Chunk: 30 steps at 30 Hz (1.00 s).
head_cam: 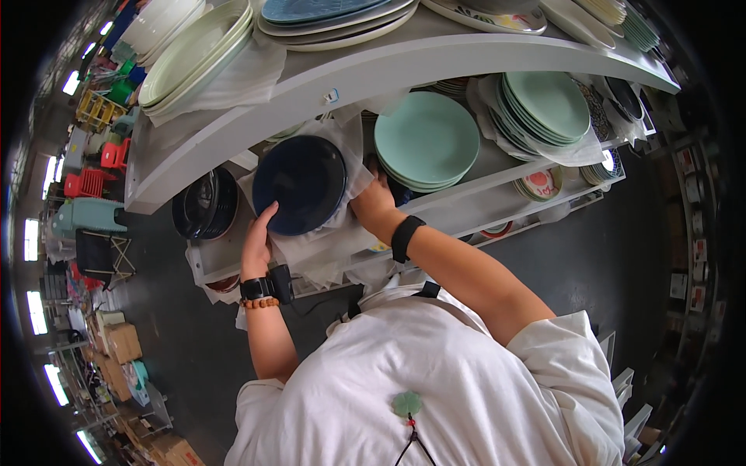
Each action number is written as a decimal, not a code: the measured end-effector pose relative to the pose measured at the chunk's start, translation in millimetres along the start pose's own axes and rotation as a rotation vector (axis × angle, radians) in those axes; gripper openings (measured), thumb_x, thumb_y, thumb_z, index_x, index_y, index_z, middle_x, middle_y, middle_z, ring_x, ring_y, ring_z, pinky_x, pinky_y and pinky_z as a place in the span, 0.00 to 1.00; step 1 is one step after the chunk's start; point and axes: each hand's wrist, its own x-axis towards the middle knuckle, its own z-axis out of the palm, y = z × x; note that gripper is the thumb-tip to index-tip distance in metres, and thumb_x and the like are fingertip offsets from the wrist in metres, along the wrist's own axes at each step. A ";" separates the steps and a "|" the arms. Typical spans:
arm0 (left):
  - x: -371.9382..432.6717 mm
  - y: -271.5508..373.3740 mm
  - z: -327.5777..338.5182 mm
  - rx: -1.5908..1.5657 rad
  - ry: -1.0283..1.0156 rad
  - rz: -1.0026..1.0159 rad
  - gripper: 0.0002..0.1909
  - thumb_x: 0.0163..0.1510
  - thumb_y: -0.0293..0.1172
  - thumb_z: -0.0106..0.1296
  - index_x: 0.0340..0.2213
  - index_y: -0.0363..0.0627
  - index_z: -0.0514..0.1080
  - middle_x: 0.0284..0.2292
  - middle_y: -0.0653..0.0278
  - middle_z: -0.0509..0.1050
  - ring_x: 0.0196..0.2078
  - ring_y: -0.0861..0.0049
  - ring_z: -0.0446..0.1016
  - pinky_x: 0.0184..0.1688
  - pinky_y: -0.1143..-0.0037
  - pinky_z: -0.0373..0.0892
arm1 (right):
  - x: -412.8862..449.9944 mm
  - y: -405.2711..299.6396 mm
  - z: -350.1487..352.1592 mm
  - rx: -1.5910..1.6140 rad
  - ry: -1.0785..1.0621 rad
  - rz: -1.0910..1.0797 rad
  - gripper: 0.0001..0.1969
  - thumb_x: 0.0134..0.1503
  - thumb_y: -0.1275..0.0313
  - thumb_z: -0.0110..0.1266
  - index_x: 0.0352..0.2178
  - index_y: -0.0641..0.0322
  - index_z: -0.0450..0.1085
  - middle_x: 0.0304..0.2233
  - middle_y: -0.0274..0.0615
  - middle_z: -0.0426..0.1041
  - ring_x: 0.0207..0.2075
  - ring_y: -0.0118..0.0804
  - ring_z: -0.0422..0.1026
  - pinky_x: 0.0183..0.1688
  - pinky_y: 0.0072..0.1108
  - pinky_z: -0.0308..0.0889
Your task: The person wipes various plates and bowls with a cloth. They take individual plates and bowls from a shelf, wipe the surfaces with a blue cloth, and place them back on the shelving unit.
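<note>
A dark blue round plate (300,185) lies on white wrapping sheets (348,175) on the middle shelf. My left hand (256,244) grips its near left rim, thumb on top and fingers out of sight underneath. My right hand (376,201) reaches in at the plate's right side, between it and a stack of mint green plates (427,140). Its fingers are partly hidden by the sheets and the shelf's shadow, so its hold cannot be made out. Another dark blue piece (400,191) shows just beside those fingers, below the green stack.
Overhanging the work is an upper shelf board (373,73) carrying oval platters (198,55) and blue dishes (317,9). Dark glossy bowls (204,204) stand left of the plate. More green plates (548,108) sit to the right. A lower shelf holds patterned dishes (539,183).
</note>
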 end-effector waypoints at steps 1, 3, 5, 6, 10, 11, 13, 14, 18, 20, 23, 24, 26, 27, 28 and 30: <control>1.0 -1.7 -0.9 0.002 -0.004 -0.001 0.29 0.47 0.41 0.61 0.47 0.34 0.69 0.47 0.60 0.70 0.48 0.74 0.68 0.50 0.76 0.61 | -0.9 3.0 2.5 -0.057 0.032 -0.053 0.32 0.55 0.68 0.44 0.60 0.65 0.47 0.60 0.59 0.48 0.61 0.62 0.46 0.61 0.42 0.46; 4.6 -2.5 -4.0 -0.016 0.006 -0.001 0.30 0.47 0.41 0.61 0.47 0.34 0.68 0.47 0.60 0.70 0.48 0.74 0.68 0.51 0.76 0.61 | -6.1 8.6 1.6 -0.113 0.067 -0.102 0.31 0.55 0.68 0.44 0.60 0.66 0.49 0.60 0.58 0.47 0.61 0.62 0.46 0.61 0.41 0.47; 5.0 -2.9 -5.7 -0.011 -0.002 0.007 0.30 0.47 0.41 0.61 0.47 0.34 0.69 0.47 0.60 0.70 0.48 0.74 0.68 0.51 0.76 0.61 | -15.3 16.0 -5.4 -0.209 0.027 -0.174 0.27 0.53 0.68 0.46 0.54 0.70 0.58 0.58 0.58 0.53 0.61 0.60 0.49 0.61 0.38 0.48; 4.5 -3.2 -4.1 -0.010 -0.010 0.010 0.29 0.47 0.41 0.61 0.47 0.34 0.69 0.47 0.60 0.70 0.48 0.74 0.68 0.51 0.76 0.61 | -22.7 21.4 -6.4 -0.210 0.027 -0.168 0.27 0.53 0.68 0.46 0.54 0.70 0.58 0.58 0.58 0.53 0.61 0.60 0.49 0.61 0.38 0.48; 2.4 -2.2 -1.8 -0.041 -0.004 -0.045 0.29 0.47 0.40 0.61 0.47 0.34 0.69 0.47 0.60 0.70 0.48 0.74 0.68 0.51 0.76 0.61 | -34.9 32.9 -5.2 -0.229 0.184 -0.277 0.19 0.49 0.71 0.47 0.42 0.70 0.68 0.48 0.54 0.65 0.57 0.52 0.58 0.58 0.30 0.54; 3.9 -2.4 -2.7 -0.039 -0.018 -0.036 0.28 0.48 0.40 0.61 0.46 0.34 0.69 0.47 0.60 0.70 0.48 0.74 0.68 0.50 0.76 0.61 | -32.4 33.2 -4.0 -0.123 0.232 -0.243 0.16 0.48 0.72 0.48 0.38 0.68 0.71 0.43 0.52 0.69 0.55 0.50 0.61 0.56 0.28 0.57; 7.0 -2.1 -3.2 -0.029 -0.041 -0.025 0.28 0.48 0.41 0.61 0.46 0.34 0.69 0.47 0.60 0.70 0.47 0.75 0.68 0.50 0.76 0.61 | -20.3 19.6 -2.6 -0.180 0.156 -0.075 0.21 0.49 0.70 0.48 0.44 0.71 0.68 0.50 0.55 0.66 0.56 0.49 0.61 0.57 0.27 0.56; 8.4 -3.5 -3.5 -0.040 -0.031 -0.024 0.28 0.48 0.41 0.61 0.46 0.34 0.69 0.46 0.60 0.70 0.47 0.75 0.68 0.50 0.77 0.61 | -17.1 13.4 2.4 -0.209 0.107 -0.002 0.23 0.50 0.69 0.49 0.46 0.72 0.66 0.52 0.56 0.64 0.56 0.49 0.60 0.57 0.27 0.55; 6.9 -6.7 -9.3 -0.035 0.016 -0.027 0.28 0.48 0.41 0.61 0.45 0.34 0.69 0.45 0.61 0.71 0.47 0.75 0.68 0.50 0.77 0.61 | -18.0 2.7 -7.4 -0.261 -0.016 0.041 0.26 0.51 0.68 0.49 0.50 0.71 0.63 0.55 0.56 0.61 0.58 0.49 0.57 0.59 0.27 0.53; 5.9 -3.5 -6.4 -0.032 -0.014 -0.027 0.29 0.48 0.42 0.60 0.46 0.33 0.68 0.47 0.60 0.70 0.49 0.75 0.67 0.52 0.77 0.60 | -16.1 9.2 -0.9 -0.246 -0.001 0.018 0.26 0.51 0.68 0.49 0.50 0.71 0.63 0.55 0.56 0.61 0.58 0.49 0.57 0.59 0.28 0.53; 6.0 -4.9 -7.1 -0.005 0.006 0.001 0.33 0.49 0.44 0.59 0.50 0.32 0.65 0.51 0.58 0.66 0.52 0.73 0.64 0.54 0.76 0.58 | -20.5 23.9 1.3 -0.177 0.068 -0.015 0.25 0.50 0.67 0.49 0.49 0.70 0.64 0.54 0.55 0.61 0.57 0.49 0.57 0.58 0.30 0.54; 6.0 -5.7 -7.0 0.021 0.046 0.026 0.36 0.50 0.46 0.59 0.52 0.32 0.62 0.53 0.57 0.64 0.54 0.72 0.62 0.56 0.75 0.57 | -26.2 34.3 0.1 -0.167 0.178 -0.138 0.25 0.50 0.67 0.50 0.49 0.70 0.64 0.54 0.55 0.60 0.57 0.49 0.57 0.58 0.30 0.55; -8.9 0.2 7.3 0.130 0.107 0.139 0.38 0.50 0.48 0.57 0.54 0.32 0.59 0.55 0.55 0.62 0.56 0.70 0.61 0.57 0.74 0.56 | -39.1 54.3 -6.1 -0.047 0.377 -0.312 0.24 0.49 0.69 0.52 0.47 0.72 0.64 0.55 0.56 0.59 0.55 0.50 0.60 0.56 0.29 0.58; -19.2 0.5 11.8 0.236 0.176 0.256 0.41 0.51 0.49 0.56 0.56 0.32 0.57 0.56 0.53 0.60 0.57 0.68 0.60 0.57 0.74 0.55 | -46.8 55.9 -13.7 -0.050 0.378 -0.304 0.24 0.49 0.69 0.52 0.47 0.72 0.64 0.55 0.56 0.59 0.55 0.50 0.60 0.56 0.29 0.58; -18.0 -1.2 13.4 0.475 0.371 0.427 0.39 0.52 0.48 0.56 0.56 0.34 0.55 0.55 0.49 0.61 0.57 0.64 0.60 0.57 0.71 0.55 | -54.0 58.6 -23.7 0.079 0.399 -0.360 0.24 0.49 0.70 0.52 0.47 0.72 0.64 0.54 0.56 0.60 0.53 0.50 0.62 0.54 0.28 0.60; -50.3 4.8 39.9 0.790 0.467 0.905 0.30 0.55 0.36 0.52 0.55 0.35 0.57 0.54 0.50 0.63 0.53 0.63 0.64 0.55 0.69 0.59 | -69.3 65.0 -46.1 0.293 0.470 -0.403 0.19 0.48 0.74 0.52 0.44 0.70 0.66 0.45 0.54 0.67 0.43 0.48 0.70 0.46 0.27 0.66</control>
